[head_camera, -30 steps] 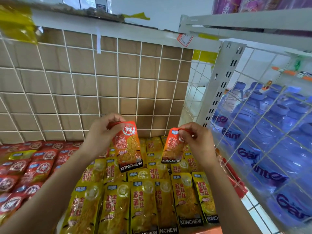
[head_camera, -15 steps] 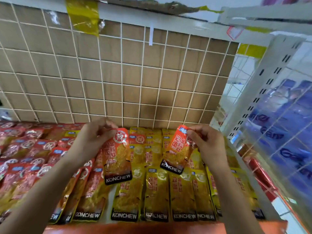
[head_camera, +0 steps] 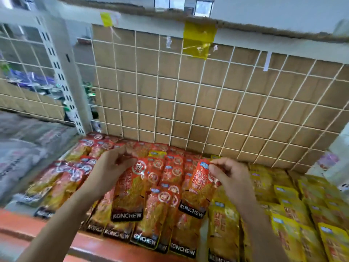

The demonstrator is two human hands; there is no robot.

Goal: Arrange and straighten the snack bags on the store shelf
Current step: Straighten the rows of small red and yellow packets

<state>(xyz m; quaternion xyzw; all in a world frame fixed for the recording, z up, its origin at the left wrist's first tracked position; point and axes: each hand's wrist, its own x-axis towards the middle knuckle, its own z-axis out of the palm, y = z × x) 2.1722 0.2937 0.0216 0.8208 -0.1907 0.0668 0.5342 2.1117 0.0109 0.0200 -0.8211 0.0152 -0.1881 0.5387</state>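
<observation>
Fingers (head_camera: 120,155) of the left hand (head_camera: 109,169) are pinching the top edge of one red snack bag (head_camera: 130,195). Fingers (head_camera: 219,164) of the right hand (head_camera: 233,176) are pinching the top corner of a second red bag (head_camera: 198,191). Each hand is closed on its bag, thumb against curled fingertips, with nothing else held.

Change: a second ago both bags were being held over the yellow bags (head_camera: 294,212), which were then filling the lower centre of the frame. Now the two bags are hanging over the block of red bags (head_camera: 170,167) at lower centre, and the yellow block is lying off to the lower right. The grips themselves are looking the same as before.

Meaning for the task: the two red bags appear to be strays taken out of the yellow section and brought to their own colour. Setting them down in line with the red rows is the step not yet done.

Pose: both forearms are entering from the bottom corners and converging toward the middle of the shelf (head_camera: 56,237), in front of the wire grid (head_camera: 207,103). Both wrists are raised above the rows. The left bag is hanging nearly straight, label end toward the viewer. The right bag is tilting slightly, and its lower end is overlapping the bags beneath it.
</observation>
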